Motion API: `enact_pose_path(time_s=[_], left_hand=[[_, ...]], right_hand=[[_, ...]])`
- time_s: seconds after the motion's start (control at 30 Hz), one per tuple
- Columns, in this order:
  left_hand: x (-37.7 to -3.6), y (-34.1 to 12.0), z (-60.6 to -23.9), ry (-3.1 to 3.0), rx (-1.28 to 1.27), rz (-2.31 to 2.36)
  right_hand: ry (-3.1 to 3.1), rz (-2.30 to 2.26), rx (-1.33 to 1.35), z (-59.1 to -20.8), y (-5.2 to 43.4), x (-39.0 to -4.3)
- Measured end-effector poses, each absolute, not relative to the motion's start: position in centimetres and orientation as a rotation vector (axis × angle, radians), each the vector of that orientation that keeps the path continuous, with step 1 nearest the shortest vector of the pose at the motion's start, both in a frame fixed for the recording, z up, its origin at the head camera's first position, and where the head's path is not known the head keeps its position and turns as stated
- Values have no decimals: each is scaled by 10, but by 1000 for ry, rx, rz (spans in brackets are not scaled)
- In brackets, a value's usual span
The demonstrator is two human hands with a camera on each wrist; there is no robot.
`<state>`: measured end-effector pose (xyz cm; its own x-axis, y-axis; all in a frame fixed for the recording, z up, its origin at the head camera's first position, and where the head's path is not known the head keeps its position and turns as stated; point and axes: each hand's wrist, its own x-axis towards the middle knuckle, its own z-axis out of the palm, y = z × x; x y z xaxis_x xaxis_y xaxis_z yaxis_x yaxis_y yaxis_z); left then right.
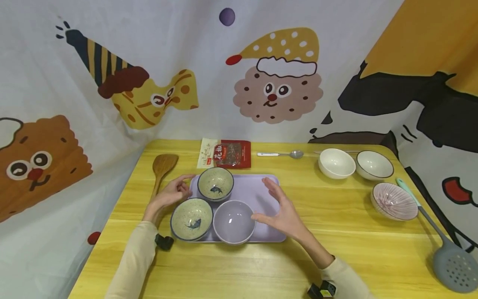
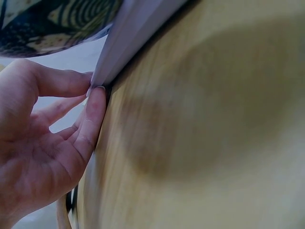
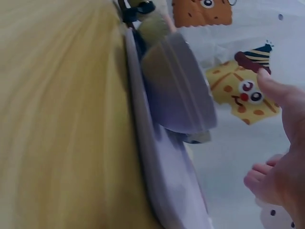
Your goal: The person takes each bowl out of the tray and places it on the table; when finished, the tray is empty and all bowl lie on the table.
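A: Fingers (image 2: 93,112) of the left hand (image 1: 169,196) pinch the left rim of the tray (image 1: 261,195); thumb above, fingertips at the edge.

B: Right hand (image 1: 281,211)?

A: Spread wide, holding nothing. It hovers over the tray's right part, beside the purple bowl (image 1: 233,221). Contact with bowl or tray: cannot tell.

B: Tray load?

A: Three bowls, close together on its left half. Two speckled fish bowls, one far (image 1: 215,183), one near (image 1: 191,219), plus the purple one at the near edge. Tray lies flat on the table (image 1: 336,257), middle front.

B: Elsewhere?

A: Two white bowls (image 1: 336,162) and a pink ribbed bowl (image 1: 393,201) well apart on the right, a skimmer (image 1: 453,265) beside them. Spoon (image 1: 281,154) and red packet (image 1: 225,153) behind the tray, wooden spatula (image 1: 161,170) to its left.

B: Progress?

A: Judging by layout: three bowls gathered, three still off the tray. Tray not lifted; only one side gripped.
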<state>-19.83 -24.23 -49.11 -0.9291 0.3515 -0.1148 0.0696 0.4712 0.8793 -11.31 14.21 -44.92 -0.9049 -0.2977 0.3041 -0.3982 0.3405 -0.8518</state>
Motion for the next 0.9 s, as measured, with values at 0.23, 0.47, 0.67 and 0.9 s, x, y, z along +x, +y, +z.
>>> enact_pose_path(time_s=[0.23,0.47,0.67,0.9], left_hand=[[-197,-240,-487,2460,359,1429],[-198,-242,-491,2473,359,1400],[-198,-242,-491,2468,354,1405],[-198,-243,-490,2458,357,1416]], right_hand=[[-2615,1559,875,-464,129,-105],[-2715,1420,982,-474,122,-99],[-2755,1353,963,-478,117,-95],[-2715,1410,857,-484,114,-93]])
